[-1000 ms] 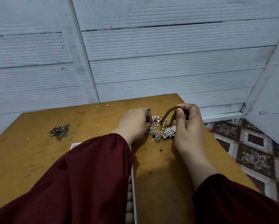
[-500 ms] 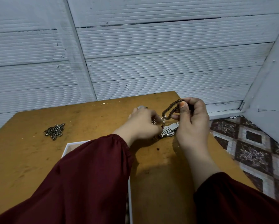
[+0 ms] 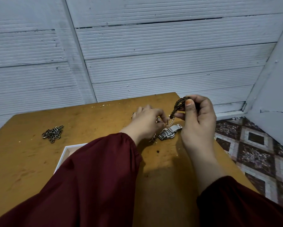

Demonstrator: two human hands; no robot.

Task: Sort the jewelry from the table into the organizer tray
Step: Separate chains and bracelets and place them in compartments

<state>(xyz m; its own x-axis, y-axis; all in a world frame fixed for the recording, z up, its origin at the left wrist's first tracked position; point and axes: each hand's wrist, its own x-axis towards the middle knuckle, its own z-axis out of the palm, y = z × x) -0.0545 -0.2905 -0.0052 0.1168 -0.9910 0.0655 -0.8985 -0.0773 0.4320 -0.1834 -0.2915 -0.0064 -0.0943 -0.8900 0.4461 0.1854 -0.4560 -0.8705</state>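
Right hand pinches brown beads aloft; left hand pinches a small clasp beside them, watch below the 2 hands.

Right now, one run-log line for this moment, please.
right hand: holds brown bead strand, lifted | left hand: pinches small hooked piece | watch: on table | tray: mostly behind sleeve
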